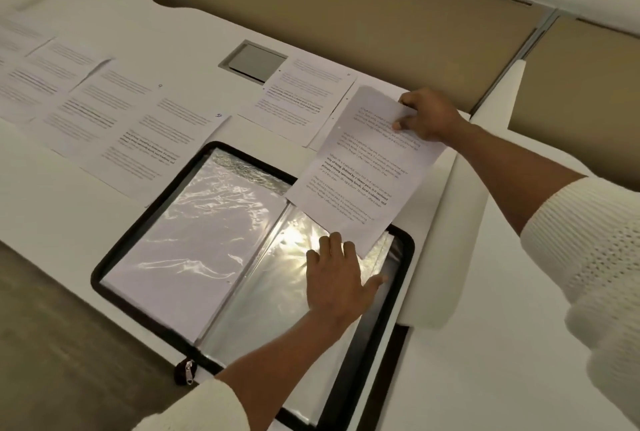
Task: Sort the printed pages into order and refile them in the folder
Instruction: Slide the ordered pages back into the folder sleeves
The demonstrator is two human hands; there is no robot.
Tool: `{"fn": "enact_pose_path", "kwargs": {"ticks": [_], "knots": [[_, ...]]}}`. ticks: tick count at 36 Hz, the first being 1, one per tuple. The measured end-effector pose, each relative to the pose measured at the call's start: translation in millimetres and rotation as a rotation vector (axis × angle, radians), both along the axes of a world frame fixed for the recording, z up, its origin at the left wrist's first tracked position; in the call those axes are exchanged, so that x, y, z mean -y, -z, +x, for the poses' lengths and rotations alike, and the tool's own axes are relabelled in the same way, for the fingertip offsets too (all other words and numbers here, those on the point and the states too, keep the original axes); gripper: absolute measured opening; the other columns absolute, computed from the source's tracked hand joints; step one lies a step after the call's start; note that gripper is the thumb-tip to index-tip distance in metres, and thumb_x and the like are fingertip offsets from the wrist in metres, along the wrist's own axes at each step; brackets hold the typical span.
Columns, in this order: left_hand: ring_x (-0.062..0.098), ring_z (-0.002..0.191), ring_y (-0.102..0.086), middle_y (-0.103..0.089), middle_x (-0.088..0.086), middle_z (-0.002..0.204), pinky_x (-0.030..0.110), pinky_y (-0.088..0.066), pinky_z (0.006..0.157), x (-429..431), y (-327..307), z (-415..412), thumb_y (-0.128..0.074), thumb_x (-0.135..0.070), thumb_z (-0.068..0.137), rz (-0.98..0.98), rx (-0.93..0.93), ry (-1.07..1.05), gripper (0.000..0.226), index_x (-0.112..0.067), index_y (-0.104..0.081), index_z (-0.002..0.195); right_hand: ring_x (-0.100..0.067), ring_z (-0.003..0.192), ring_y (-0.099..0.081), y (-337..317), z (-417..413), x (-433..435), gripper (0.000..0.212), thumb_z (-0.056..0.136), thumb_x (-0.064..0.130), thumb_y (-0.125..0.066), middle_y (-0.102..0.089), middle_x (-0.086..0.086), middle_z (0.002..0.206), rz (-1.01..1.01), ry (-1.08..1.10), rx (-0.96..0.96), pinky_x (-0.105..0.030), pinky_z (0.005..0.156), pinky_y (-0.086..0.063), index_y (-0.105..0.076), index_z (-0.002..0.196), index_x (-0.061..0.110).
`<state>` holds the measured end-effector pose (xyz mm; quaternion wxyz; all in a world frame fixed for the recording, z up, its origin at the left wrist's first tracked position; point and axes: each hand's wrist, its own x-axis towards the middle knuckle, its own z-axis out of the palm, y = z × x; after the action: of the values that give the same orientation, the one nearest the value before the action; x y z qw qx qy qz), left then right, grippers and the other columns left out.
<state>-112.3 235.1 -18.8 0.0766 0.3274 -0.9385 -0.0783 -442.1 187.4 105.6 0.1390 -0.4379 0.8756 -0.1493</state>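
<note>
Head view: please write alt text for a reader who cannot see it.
A person's right hand holds a printed page by its top edge over an open zip folder of clear sleeves, while the left hand presses flat on the right-hand sleeve. More printed pages lie spread across the desk.

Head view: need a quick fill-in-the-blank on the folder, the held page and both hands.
The folder lies ____, its zipper undone.
Its border is coloured ____.
The left hand presses flat on a clear sleeve; the right hand pinches one printed ____.
Missing: open, black, page.
</note>
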Motion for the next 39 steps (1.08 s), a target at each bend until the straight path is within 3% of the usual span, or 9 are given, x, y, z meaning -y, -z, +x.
{"fn": "enact_pose_path", "kwargs": {"ticks": [6,13,16,20,24,28,34,37,39], "knots": [[0.027,0.112,-0.057,-0.060,0.006,0.124,0.044,-0.054,0.092,-6,0,-10,-0.068,-0.053,0.090,0.085,0.012,-0.020,0.046,-0.014,-0.068,0.116,-0.027,0.083,-0.054,0,-19,3,0.022,0.084,0.021,-0.086,-0.058,-0.003,0.079,0.009,-0.025,0.052,-0.035,0.067,-0.037,-0.065,0.086,0.016],[0.013,0.093,-0.065,-0.071,-0.007,0.102,0.030,-0.061,0.075,-5,0,-7,-0.080,-0.028,0.088,0.206,-0.229,-0.153,0.010,-0.020,-0.078,0.094,-0.026,0.080,-0.054,-5,-42,6,0.020,0.083,0.022,-0.088,-0.059,-0.004,0.076,0.044,-0.034,0.039,-0.032,0.062,-0.035,-0.071,0.092,0.015],[0.009,0.084,-0.065,-0.073,-0.012,0.090,0.027,-0.061,0.068,-5,-8,-4,-0.090,-0.029,0.081,0.303,-0.298,-0.228,0.013,-0.025,-0.077,0.084,-0.027,0.075,-0.051,-4,-52,6,0.022,0.083,0.023,-0.088,-0.055,-0.007,0.073,0.065,-0.044,0.050,-0.034,0.065,-0.034,-0.068,0.086,0.012],[0.007,0.081,-0.062,-0.069,-0.016,0.086,0.019,-0.049,0.068,-7,-11,-6,-0.091,-0.041,0.079,0.378,-0.291,-0.298,0.023,-0.029,-0.072,0.081,-0.025,0.073,-0.055,-1,-61,6,0.020,0.080,0.026,-0.090,-0.061,-0.008,0.075,0.086,-0.022,0.101,-0.034,0.066,-0.041,-0.072,0.086,0.019],[0.007,0.077,-0.061,-0.066,-0.018,0.084,0.021,-0.053,0.067,-7,-13,-6,-0.088,-0.047,0.082,0.382,-0.316,-0.322,0.027,-0.030,-0.067,0.083,-0.017,0.066,-0.054,-2,-66,7,0.021,0.081,0.023,-0.091,-0.062,0.000,0.072,0.082,0.005,0.142,-0.028,0.060,-0.041,-0.075,0.094,0.018],[0.006,0.072,-0.061,-0.065,-0.018,0.082,0.024,-0.056,0.067,-6,-14,-3,-0.086,-0.039,0.084,0.384,-0.337,-0.344,0.024,-0.029,-0.064,0.088,-0.015,0.066,-0.059,-6,-73,10,0.023,0.082,0.025,-0.090,-0.067,-0.001,0.076,0.098,0.044,0.192,-0.024,0.061,-0.044,-0.078,0.100,0.017],[0.006,0.077,-0.071,-0.076,-0.012,0.091,0.030,-0.061,0.076,-1,-9,-7,-0.083,-0.024,0.086,0.373,-0.348,-0.317,0.027,-0.025,-0.070,0.110,-0.021,0.078,-0.061,-8,-79,12,0.022,0.091,0.026,-0.082,-0.074,-0.012,0.093,0.113,0.028,0.275,-0.032,0.076,-0.049,-0.079,0.105,0.010],[0.007,0.075,-0.070,-0.076,-0.011,0.089,0.031,-0.060,0.074,1,-9,-11,-0.079,-0.031,0.090,0.326,-0.358,-0.273,0.014,-0.024,-0.076,0.102,-0.022,0.082,-0.064,-7,-77,13,0.019,0.094,0.023,-0.079,-0.077,-0.016,0.102,0.104,0.023,0.315,-0.037,0.082,-0.053,-0.080,0.105,0.008],[0.009,0.074,-0.066,-0.073,-0.011,0.085,0.033,-0.060,0.069,2,-8,-12,-0.075,-0.033,0.092,0.259,-0.341,-0.232,0.009,-0.024,-0.077,0.090,-0.021,0.080,-0.063,-8,-76,13,0.017,0.093,0.022,-0.079,-0.075,-0.012,0.096,0.100,0.014,0.315,-0.034,0.079,-0.052,-0.080,0.104,0.009]]}}
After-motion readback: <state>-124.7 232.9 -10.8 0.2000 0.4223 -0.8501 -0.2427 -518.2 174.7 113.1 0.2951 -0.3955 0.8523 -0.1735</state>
